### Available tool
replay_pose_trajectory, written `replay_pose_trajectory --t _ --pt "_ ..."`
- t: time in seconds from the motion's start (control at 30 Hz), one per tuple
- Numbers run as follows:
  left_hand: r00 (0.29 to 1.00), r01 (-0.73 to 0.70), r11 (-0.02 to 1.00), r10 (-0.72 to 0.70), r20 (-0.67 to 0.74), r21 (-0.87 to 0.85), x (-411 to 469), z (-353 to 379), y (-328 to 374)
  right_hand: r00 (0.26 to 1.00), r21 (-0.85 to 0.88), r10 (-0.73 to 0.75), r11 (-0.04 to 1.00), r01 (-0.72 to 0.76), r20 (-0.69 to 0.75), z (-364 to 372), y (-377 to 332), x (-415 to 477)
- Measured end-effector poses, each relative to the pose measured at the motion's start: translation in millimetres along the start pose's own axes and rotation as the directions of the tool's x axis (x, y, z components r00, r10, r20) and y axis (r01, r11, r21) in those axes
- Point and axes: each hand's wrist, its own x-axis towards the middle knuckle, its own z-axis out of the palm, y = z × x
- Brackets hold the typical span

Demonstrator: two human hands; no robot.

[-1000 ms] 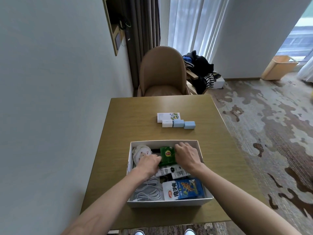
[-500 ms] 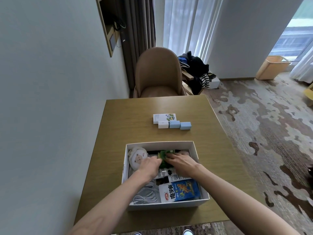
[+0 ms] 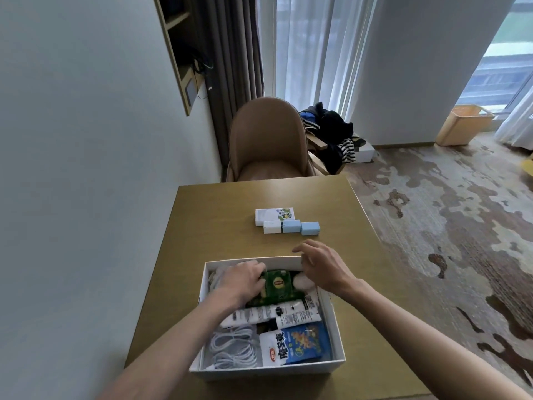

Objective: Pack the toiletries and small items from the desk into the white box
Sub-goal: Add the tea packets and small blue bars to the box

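The white box (image 3: pixel 337 319) sits on the near part of the wooden desk (image 3: pixel 219 226). Inside lie a green tea packet (image 3: pixel 277 287), white tubes (image 3: pixel 268 313), a coiled white cable (image 3: pixel 233 349) and a blue-and-white snack bag (image 3: pixel 297 346). My left hand (image 3: pixel 240 280) rests in the box's far left, fingers on the green packet's left edge. My right hand (image 3: pixel 323 262) hovers over the far rim, fingers spread, holding nothing. Further out on the desk lie a white printed pack (image 3: pixel 274 215), a small white block (image 3: pixel 272 227) and two light blue blocks (image 3: pixel 301 227).
A tan chair (image 3: pixel 266 142) stands at the desk's far end, with dark clothes (image 3: pixel 331 134) piled to its right. The wall runs along the desk's left side. Patterned carpet (image 3: pixel 432 220) lies to the right, and a tan bin (image 3: pixel 464 125) stands by the window.
My right hand has lifted off the green packet and moved up to the box's far rim, fingers opening. My left hand has slid to the packet's left edge. The packet now lies flat.
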Motion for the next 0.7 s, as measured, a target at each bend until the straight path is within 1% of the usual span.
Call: replay_pose_trajectory --t 0.1,0.17,0.27,0.3,0.37,0.5,0.6,0.7 --pt "0.996 0.038 0.992 -0.047 -0.071 -0.121 6.1 -11.6 -1.3 0.988 0.107 0.138 0.986 -0.131 -0.067 -10.8 15.4 15.3" --pt "0.986 0.053 0.989 -0.073 -0.150 -0.135 10.7 -16.5 0.8 0.964 0.162 0.251 0.958 -0.235 -0.083 -12.1 27.0 27.6" --pt "0.969 0.073 0.989 -0.100 -0.225 -0.126 18.7 -20.8 1.8 0.930 0.229 0.366 0.908 -0.350 -0.030 -8.6 47.1 45.1" --pt "0.965 0.093 0.987 -0.122 -0.231 -0.132 21.1 -22.0 1.2 0.925 0.214 0.381 0.903 -0.373 0.002 -6.4 54.7 49.9" --pt "0.962 0.136 0.980 -0.166 -0.218 -0.146 27.0 -22.8 -2.1 0.906 0.128 0.417 0.897 -0.423 0.071 -0.9 71.0 58.6" --pt "0.967 0.195 0.961 -0.222 -0.127 -0.196 45.9 -12.7 -14.3 0.841 -0.062 0.505 0.862 -0.503 0.195 15.8 102.3 77.7" --pt "0.976 0.207 0.959 -0.216 -0.026 -0.196 70.8 0.7 -27.8 0.809 -0.191 0.529 0.848 -0.494 0.256 27.7 123.9 99.2" --pt "0.984 0.176 0.964 -0.170 0.046 -0.202 103.5 12.7 -40.9 0.766 -0.300 0.516 0.854 -0.425 0.385 43.1 143.4 116.5"
